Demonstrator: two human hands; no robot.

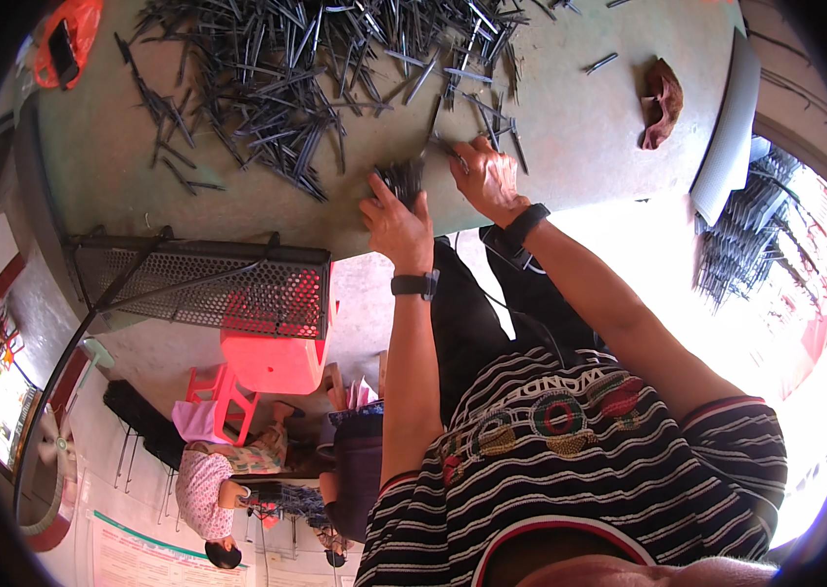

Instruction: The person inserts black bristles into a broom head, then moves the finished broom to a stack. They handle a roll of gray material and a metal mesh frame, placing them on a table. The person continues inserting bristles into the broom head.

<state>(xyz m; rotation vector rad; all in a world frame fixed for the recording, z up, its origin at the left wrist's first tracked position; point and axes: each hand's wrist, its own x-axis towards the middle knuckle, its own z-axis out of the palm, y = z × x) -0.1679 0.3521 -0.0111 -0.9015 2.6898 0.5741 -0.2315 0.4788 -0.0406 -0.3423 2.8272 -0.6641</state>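
A bundle of thin dark strips (400, 180) stands between the fingers and thumb of my left hand (400, 231), close to the table's near edge. Just right of it, my right hand (492, 182) is pinched closed on a slim dark strip (457, 157); its far end is blurred. Beyond both hands, a large loose pile of similar black strips (276, 88) spreads over the greenish table (570, 127). A few strips lie scattered near my right hand.
A crumpled brown cloth (664, 106) lies at the table's right. An orange plastic bag (66, 44) with a black object sits far left. By the near edge is a black perforated metal basket (208, 284), with a red stool (276, 358) below. Other people (218, 489) sit lower left.
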